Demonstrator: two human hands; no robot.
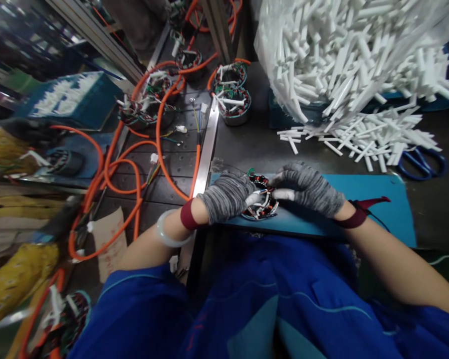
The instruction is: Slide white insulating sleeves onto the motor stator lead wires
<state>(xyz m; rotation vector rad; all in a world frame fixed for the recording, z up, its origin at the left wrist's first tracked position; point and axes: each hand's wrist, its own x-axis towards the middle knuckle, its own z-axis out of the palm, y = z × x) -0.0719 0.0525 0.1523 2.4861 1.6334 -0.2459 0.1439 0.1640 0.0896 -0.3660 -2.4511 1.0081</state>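
A round motor stator (260, 212) with black, red and white wires and white sleeves rests on a blue mat (381, 204). On its left side is my left hand (230, 196), in a grey knitted glove with pale fingertips, closed on the rim with the thumb over the wires. From the right, my right hand (309, 188), gloved alike, has its thumb and fingers bent in and closed at the stator's edge and wires. Exactly which wire lies between the fingertips is hidden.
White sleeve pieces fill a clear bag (269, 45) at the back right, with a loose pile (381, 137) before it. Blue-handled scissors (421, 164) lie right. More stators (234, 104) and orange cables (164, 144) stand left. A co-worker's yellow sleeve (20, 269) shows at far left.
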